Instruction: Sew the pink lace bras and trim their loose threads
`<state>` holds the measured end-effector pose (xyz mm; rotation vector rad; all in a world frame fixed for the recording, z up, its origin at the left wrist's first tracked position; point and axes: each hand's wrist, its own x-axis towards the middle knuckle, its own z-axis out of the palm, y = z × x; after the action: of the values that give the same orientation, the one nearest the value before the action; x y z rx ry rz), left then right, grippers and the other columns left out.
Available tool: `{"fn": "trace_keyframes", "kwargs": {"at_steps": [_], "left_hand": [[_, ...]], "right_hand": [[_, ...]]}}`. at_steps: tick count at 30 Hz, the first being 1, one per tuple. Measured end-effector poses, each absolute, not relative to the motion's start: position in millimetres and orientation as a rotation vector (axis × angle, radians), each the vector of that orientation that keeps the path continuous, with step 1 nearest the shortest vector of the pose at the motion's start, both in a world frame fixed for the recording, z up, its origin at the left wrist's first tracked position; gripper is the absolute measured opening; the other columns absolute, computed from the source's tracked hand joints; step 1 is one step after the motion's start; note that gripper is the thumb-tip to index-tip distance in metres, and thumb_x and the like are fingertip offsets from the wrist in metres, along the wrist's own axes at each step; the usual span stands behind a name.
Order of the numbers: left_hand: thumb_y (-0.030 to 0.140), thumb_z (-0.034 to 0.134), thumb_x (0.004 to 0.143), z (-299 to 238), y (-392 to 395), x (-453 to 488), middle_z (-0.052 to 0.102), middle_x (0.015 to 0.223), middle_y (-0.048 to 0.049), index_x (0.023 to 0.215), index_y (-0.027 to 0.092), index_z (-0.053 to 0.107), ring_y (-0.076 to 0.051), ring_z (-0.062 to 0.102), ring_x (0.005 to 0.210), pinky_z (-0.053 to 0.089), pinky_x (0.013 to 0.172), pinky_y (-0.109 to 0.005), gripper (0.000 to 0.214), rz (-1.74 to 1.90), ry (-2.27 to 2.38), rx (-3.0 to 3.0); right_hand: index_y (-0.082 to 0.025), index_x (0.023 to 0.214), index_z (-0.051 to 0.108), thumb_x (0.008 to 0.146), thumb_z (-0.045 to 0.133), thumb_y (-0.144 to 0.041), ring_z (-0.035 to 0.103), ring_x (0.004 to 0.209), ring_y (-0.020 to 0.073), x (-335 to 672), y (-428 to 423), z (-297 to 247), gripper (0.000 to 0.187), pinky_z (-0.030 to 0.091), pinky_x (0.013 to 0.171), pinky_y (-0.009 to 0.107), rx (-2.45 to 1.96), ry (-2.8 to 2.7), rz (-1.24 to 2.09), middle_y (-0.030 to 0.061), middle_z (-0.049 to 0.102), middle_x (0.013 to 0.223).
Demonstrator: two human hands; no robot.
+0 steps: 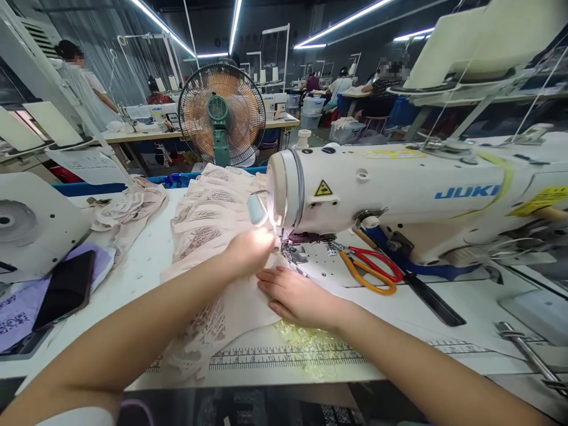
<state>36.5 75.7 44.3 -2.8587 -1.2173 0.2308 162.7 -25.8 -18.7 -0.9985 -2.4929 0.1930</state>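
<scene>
A white work table [146, 266] is spread across the view. A white industrial sewing machine [399, 195] marked JUKI is mounted on its right part, with the head turned toward the middle. A green-framed pedestal fan [222, 112] is seen behind the table. A stack of pale pink lace-panelled pieces [208, 213] is laid in overlapping rows from the far edge toward the needle.

The nearest one, a pale pink fabric piece [239, 307], is spread flat on the table just left of the metal presser foot [290, 253]. Its near edge is draped over a printed measuring scale [284, 357] along the table front. Smooth plain cloth is shown on its right part, where it is led up to the foot. Patterned openwork lace, slightly crumpled, is shown at its lower left.

The right hand [295, 296] is laid palm down on this piece, fingers stretched out and together – nothing is grasped. The left hand [251, 251] is set on the same piece just beside the foot, under the machine's lamp. It is washed out by the glare, so it cannot be told whether the cloth is pinched or only touched.

A black smartphone [66, 289] is seen lying on lilac printed paper [18, 310] at the left edge. A pair of scissors with one red and one orange handle [370, 269] is lying on the machine bed, beyond the right hand and apart from it.
</scene>
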Motion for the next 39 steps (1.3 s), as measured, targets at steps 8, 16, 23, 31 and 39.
{"fn": "trace_keyframes", "kwargs": {"at_steps": [8,16,23,31,39], "left_hand": [[0.036,0.036,0.092,20.4,31.7,-6.8,0.051,0.131,-0.0141,0.125,0.007,0.049,-0.025,0.047,0.121,0.039,0.103,-0.039,0.046,0.094,-0.593,-3.138],[0.036,0.042,0.089,9.1,43.4,3.1,0.058,0.124,-0.0137,0.113,0.008,0.058,-0.027,0.054,0.111,0.045,0.096,-0.039,0.041,-0.069,-0.537,-3.038],[0.036,0.042,0.088,16.2,46.8,8.8,0.059,0.122,-0.0139,0.111,0.006,0.059,-0.027,0.056,0.108,0.049,0.091,-0.038,0.041,0.000,-0.543,-3.015],[0.037,0.044,0.088,19.0,49.4,10.9,0.060,0.121,-0.0132,0.111,0.007,0.059,-0.027,0.057,0.105,0.048,0.091,-0.039,0.041,-0.016,-0.500,-3.010],[0.039,0.045,0.087,18.8,52.6,11.5,0.059,0.119,-0.0120,0.116,0.012,0.056,-0.027,0.055,0.105,0.049,0.088,-0.040,0.042,0.017,-0.468,-3.076]], "right_hand": [[-0.008,0.101,0.062,0.082,0.049,-0.015,0.055,0.106,0.0259,165.5,-53.4,-16.4,0.024,0.047,0.093,0.040,-1.043,-2.381,0.123,0.0144,0.063,0.110],[-0.004,0.113,0.058,0.089,0.039,-0.018,0.054,0.113,0.0289,187.3,-83.3,-32.7,0.033,0.050,0.090,0.046,-1.172,-2.304,-0.102,0.0189,0.060,0.119],[0.000,0.115,0.057,0.089,0.040,-0.018,0.053,0.114,0.0301,186.3,-82.1,-42.1,0.035,0.049,0.092,0.049,-1.221,-2.278,-0.101,0.0204,0.058,0.120],[0.000,0.114,0.058,0.089,0.039,-0.018,0.054,0.113,0.0305,185.8,-82.1,-43.3,0.035,0.050,0.090,0.050,-1.222,-2.265,-0.072,0.0202,0.059,0.120],[-0.001,0.114,0.057,0.089,0.039,-0.017,0.054,0.113,0.0298,185.8,-82.9,-41.6,0.035,0.051,0.090,0.049,-1.237,-2.271,-0.074,0.0201,0.059,0.120]]}}
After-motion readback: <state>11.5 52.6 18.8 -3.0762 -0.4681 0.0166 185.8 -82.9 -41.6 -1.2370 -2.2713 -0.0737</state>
